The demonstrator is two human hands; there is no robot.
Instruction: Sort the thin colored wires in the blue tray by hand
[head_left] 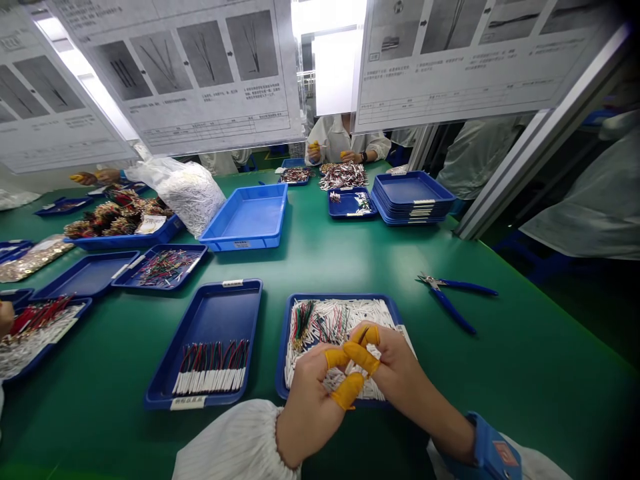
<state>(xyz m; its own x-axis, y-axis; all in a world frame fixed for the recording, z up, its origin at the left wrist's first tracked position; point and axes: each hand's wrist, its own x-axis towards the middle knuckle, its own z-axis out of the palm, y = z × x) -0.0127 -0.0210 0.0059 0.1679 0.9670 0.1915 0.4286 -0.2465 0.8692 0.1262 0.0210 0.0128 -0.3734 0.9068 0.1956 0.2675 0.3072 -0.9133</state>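
Observation:
Both hands wear yellow finger cots and meet above a blue tray of short white tubes. My left hand is closed, its thumb and fingertips pinching a small white tube. Close against it, my right hand is closed too, with the dark end of a wire poking out between its fingers. How wire and tube join is hidden by the fingers. On the tubes lie bundled red, green and black wires and some looser wires.
Left of the tubes, a blue tray holds a row of wires with white sleeves. Blue-handled pliers lie at right. Farther back are a light-blue bin, stacked trays and a co-worker. Instruction sheets hang overhead.

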